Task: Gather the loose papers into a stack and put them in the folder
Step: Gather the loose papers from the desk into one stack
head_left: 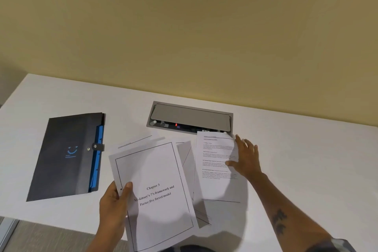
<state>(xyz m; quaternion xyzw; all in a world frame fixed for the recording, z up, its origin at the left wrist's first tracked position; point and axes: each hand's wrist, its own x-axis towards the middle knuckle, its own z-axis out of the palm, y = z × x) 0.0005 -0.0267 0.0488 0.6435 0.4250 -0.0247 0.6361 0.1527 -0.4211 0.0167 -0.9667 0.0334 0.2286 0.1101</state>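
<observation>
My left hand (114, 202) grips the lower left edge of a bordered title page (155, 188) reading "Chapter 3", lifted a little off the white table (306, 159). More sheets (185, 155) lie fanned beneath it. My right hand (244, 159) rests flat, fingers spread, on the right edge of a text-filled page (216, 170) lying on the table. A dark folder (65, 155) with blue tabs and a snap strap lies shut at the left, apart from the papers.
A grey cable box (190, 117) with a lid is set into the table just behind the papers. A yellow wall stands behind the table. The table's front edge runs under my left hand, with floor below.
</observation>
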